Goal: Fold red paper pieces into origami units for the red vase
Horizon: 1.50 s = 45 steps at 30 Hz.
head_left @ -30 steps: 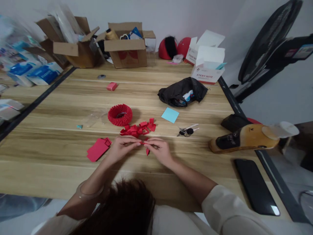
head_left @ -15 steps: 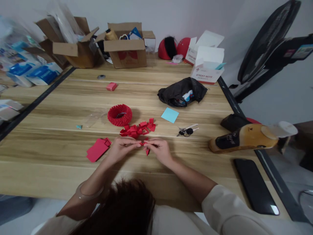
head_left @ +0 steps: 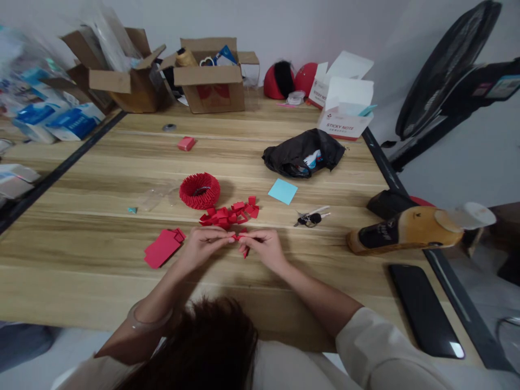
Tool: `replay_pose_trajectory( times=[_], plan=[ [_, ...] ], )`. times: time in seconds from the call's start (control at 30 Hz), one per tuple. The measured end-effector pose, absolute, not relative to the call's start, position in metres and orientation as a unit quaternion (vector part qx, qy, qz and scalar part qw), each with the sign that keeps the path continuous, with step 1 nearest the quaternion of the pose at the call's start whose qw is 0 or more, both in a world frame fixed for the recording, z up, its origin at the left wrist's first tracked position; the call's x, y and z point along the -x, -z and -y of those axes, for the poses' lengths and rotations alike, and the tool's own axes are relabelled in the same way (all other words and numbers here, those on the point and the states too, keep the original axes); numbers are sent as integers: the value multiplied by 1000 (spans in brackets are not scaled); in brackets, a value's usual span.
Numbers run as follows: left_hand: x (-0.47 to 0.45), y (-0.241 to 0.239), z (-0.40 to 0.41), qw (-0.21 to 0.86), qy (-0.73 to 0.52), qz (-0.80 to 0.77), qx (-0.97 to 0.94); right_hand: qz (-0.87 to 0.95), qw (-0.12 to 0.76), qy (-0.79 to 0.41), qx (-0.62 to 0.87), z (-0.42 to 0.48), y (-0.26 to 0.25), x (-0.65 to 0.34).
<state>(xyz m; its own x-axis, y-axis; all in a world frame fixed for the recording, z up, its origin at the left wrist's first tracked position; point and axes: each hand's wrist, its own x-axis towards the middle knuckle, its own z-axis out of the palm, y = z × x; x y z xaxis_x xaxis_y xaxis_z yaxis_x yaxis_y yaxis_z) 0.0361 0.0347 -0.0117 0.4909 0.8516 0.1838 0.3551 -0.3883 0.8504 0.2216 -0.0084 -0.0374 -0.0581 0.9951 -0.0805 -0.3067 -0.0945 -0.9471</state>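
Between my fingertips is a small piece of folded red paper (head_left: 236,237). My left hand (head_left: 206,245) pinches its left end, and my right hand (head_left: 263,247) pinches it from the right. Just beyond my hands lies a loose pile of folded red paper pieces (head_left: 223,217). A round red ring built of many folded pieces (head_left: 199,190) sits behind that pile, to the left. Left of my left hand rests a stack of flat red paper slips (head_left: 163,248). Another red bit shows under my right fingers, mostly covered.
A blue sticky note (head_left: 283,191), keys (head_left: 312,218) and a black plastic bag (head_left: 304,153) lie to the right. A drink bottle (head_left: 406,229) and a black phone (head_left: 424,310) are near the right edge. Cardboard boxes (head_left: 209,89) stand at the back. A fan (head_left: 447,70) rises beyond the right edge.
My right fingers have shifted slightly and now cover more of the red bit beneath them. Both hands keep their pinch on the red paper piece.
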Motion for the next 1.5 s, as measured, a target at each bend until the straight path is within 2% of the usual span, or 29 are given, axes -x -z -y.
replay_pose_trajectory(
  times=[0.2, 0.4, 0.53, 0.7, 0.87, 1.0, 1.17, 1.37, 1.5],
  plan=[
    [-41, 10, -32, 410, -329, -399, -751, 506, 581, -440, 461, 9, 38, -225],
    [-46, 3, -29, 460, -357, -439, -684, 548, 579, -401, 451, 10, 39, -227],
    [-43, 7, -30, 450, -360, -412, -705, 559, 573, -396, 451, 11, 39, -228],
    [-39, 13, -33, 422, -352, -403, -731, 540, 566, -446, 435, 13, 39, -225],
    [-41, 12, -31, 450, -354, -407, -712, 480, 570, -514, 424, 11, 40, -223],
    [-43, 12, -30, 465, -354, -390, -711, 504, 570, -495, 419, 11, 36, -225],
    [-42, 15, -30, 421, -344, -386, -746, 534, 562, -460, 432, 11, 33, -226],
    [-44, 15, -29, 383, -348, -411, -750, 419, 548, -584, 427, 8, 35, -222],
    [-47, 11, -28, 358, -337, -398, -774, 399, 526, -622, 421, 6, 32, -223]
  ],
)
